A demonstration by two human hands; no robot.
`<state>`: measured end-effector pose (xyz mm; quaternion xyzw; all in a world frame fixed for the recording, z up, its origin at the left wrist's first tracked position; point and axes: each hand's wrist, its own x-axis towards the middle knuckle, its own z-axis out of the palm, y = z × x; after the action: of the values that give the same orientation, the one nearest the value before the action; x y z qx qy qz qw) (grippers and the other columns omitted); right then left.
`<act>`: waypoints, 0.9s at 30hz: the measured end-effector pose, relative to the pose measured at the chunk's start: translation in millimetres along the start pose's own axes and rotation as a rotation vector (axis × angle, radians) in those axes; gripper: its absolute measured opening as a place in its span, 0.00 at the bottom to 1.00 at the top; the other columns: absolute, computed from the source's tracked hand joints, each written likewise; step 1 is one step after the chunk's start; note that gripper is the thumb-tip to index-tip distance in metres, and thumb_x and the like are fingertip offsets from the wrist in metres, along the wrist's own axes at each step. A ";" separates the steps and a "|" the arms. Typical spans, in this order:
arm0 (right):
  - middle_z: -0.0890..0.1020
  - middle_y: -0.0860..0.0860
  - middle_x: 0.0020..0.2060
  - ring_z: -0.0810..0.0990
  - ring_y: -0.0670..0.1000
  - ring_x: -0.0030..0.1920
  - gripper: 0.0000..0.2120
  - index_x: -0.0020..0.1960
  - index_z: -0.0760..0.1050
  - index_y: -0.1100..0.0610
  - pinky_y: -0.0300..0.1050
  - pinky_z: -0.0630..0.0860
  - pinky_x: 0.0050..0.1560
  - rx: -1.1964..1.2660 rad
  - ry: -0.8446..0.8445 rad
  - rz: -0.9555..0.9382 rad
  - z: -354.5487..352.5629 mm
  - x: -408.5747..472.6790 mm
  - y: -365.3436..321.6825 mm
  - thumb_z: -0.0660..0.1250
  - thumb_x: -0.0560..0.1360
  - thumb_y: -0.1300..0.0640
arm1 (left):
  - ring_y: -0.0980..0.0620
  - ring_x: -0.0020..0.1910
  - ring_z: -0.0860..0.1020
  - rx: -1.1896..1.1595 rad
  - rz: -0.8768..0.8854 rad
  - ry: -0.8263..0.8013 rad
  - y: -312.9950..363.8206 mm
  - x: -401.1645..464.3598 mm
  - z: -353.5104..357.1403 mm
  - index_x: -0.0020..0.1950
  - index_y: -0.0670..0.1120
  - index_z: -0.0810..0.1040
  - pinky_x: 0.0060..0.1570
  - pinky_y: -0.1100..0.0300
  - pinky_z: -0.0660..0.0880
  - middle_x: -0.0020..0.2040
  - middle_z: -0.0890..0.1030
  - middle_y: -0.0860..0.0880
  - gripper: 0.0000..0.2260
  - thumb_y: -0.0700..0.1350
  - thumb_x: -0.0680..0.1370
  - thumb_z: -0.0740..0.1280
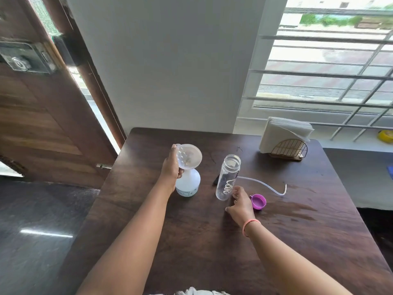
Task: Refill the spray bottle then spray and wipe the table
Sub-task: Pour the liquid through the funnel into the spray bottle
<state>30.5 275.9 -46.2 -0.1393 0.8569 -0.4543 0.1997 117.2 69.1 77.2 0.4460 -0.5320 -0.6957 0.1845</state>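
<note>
A white translucent spray bottle (188,184) stands uncapped on the dark wooden table (202,241). A clear funnel (190,156) sits in its neck. My left hand (171,168) grips the funnel's stem and rim from the left. An empty-looking clear water bottle (228,177) with white lettering stands upright and open to the right. My right hand (241,202) rests on the table by its base, fingers spread, fingertips at the bottle's lower side. A purple cap (258,201) lies just right of that hand. The spray head (216,180) with its long clear tube (265,185) lies behind the water bottle.
A stack of white napkins in a wire holder (287,141) stands at the table's far right corner. A wet patch (293,209) darkens the table right of the cap. A wooden door is at the left, a barred window behind.
</note>
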 end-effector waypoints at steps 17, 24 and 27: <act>0.78 0.55 0.51 0.77 0.53 0.55 0.23 0.59 0.72 0.58 0.46 0.73 0.62 -0.060 0.000 0.022 -15.0 -0.4 8.5 0.68 0.65 0.70 | 0.56 0.20 0.62 -0.069 -0.047 0.069 0.5 7.5 5.8 0.49 0.47 0.76 0.24 0.64 0.59 0.33 0.71 0.47 0.19 0.59 0.81 0.55; 0.78 0.54 0.49 0.77 0.54 0.54 0.19 0.54 0.71 0.56 0.47 0.74 0.60 -0.084 0.014 0.008 -13.5 -0.5 8.4 0.66 0.65 0.69 | 0.54 0.25 0.64 -0.137 -0.023 0.056 -0.3 4.2 4.0 0.46 0.52 0.77 0.26 0.64 0.61 0.39 0.74 0.47 0.14 0.59 0.80 0.57; 0.78 0.54 0.48 0.77 0.54 0.52 0.17 0.51 0.70 0.55 0.47 0.74 0.59 -0.086 0.033 0.008 -13.0 -0.6 7.0 0.66 0.66 0.68 | 0.53 0.26 0.62 -0.192 -0.065 0.033 -2.5 4.3 1.3 0.48 0.50 0.77 0.28 0.62 0.61 0.37 0.74 0.46 0.16 0.61 0.78 0.58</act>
<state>24.5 289.4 -45.4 -0.1370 0.8794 -0.4184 0.1813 114.3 67.6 73.3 0.4546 -0.4448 -0.7419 0.2123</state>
